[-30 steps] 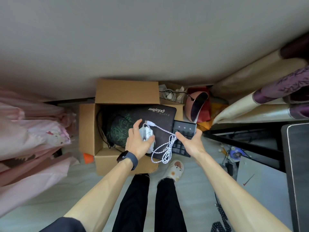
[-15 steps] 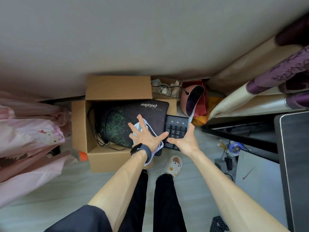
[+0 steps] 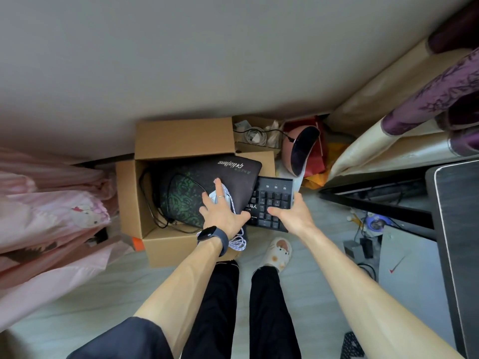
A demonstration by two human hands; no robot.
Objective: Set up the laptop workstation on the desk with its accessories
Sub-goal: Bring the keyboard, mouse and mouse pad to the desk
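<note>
One keyboard (image 3: 272, 200), long axis left-right

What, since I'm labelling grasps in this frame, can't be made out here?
All in the head view:
Mouse: mostly hidden under the left hand.
Keyboard: left end hidden under the pad and that hand.
Right hand: its grip on the keyboard is unclear, as the hand hides any fingers beneath.
Box: contents covered by the pad.
Desk: cut off by the right edge.
</note>
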